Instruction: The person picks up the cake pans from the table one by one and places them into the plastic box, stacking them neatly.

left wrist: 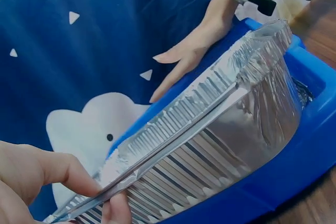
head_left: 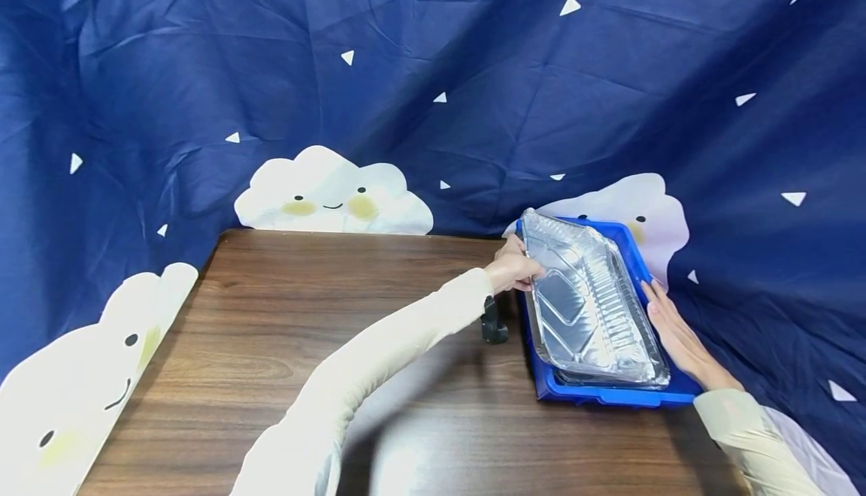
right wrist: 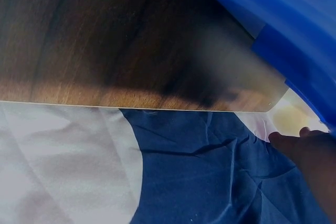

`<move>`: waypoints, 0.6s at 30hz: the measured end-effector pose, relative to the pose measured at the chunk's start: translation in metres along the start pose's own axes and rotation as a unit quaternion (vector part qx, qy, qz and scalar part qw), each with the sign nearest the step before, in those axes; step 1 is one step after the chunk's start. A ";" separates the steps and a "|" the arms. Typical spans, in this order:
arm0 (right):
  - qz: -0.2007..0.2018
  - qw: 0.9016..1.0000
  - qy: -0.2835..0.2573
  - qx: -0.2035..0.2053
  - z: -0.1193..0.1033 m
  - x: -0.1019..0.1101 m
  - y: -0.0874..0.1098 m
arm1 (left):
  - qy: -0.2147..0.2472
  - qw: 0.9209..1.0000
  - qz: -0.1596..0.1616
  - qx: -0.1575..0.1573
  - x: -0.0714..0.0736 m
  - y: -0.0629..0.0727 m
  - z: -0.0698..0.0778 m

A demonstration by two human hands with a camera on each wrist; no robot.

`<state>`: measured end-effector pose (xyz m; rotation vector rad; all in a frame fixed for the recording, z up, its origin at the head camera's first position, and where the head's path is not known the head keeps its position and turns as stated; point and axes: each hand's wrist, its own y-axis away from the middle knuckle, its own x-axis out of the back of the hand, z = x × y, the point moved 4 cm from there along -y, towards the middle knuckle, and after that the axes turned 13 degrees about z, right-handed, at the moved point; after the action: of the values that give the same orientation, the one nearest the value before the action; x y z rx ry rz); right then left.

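An aluminium foil tray [head_left: 564,300] stands tilted in a blue plastic bin [head_left: 588,398], its left side raised. My left hand [head_left: 514,267] pinches the tray's left rim between thumb and fingers; the left wrist view shows the thumb [left wrist: 79,179] on top of the rim. More foil [left wrist: 302,93] shows inside the bin under the tilted tray, but how many trays lie there I cannot tell. At the bin's right edge, my right hand [head_left: 679,334] lies with straight fingers against or just beside the rim. In the right wrist view that hand [right wrist: 310,156] is dark and partly cut off.
The bin stands at the right end of a brown wooden table [head_left: 304,316]. Behind and around it hangs a dark blue curtain [head_left: 406,68] with white clouds and triangles. A black strap piece [head_left: 494,323] shows under my left wrist.
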<state>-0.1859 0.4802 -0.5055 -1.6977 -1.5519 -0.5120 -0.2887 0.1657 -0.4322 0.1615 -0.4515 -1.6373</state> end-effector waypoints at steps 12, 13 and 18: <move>0.003 1.000 -0.002 0.000 0.000 0.002 -0.001 | -0.027 0.999 0.031 -0.015 -0.031 -0.001 -0.004; 0.002 1.000 -0.004 -0.002 -0.001 0.002 0.000 | -0.028 0.999 0.032 -0.015 -0.032 0.000 -0.005; 0.001 1.000 -0.014 -0.013 -0.003 0.001 -0.001 | -0.034 0.999 0.038 -0.019 -0.040 0.000 -0.007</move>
<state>-0.1864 0.4789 -0.5023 -1.7324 -1.5698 -0.5113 -0.2815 0.2031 -0.4452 0.0593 -0.4738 -1.5788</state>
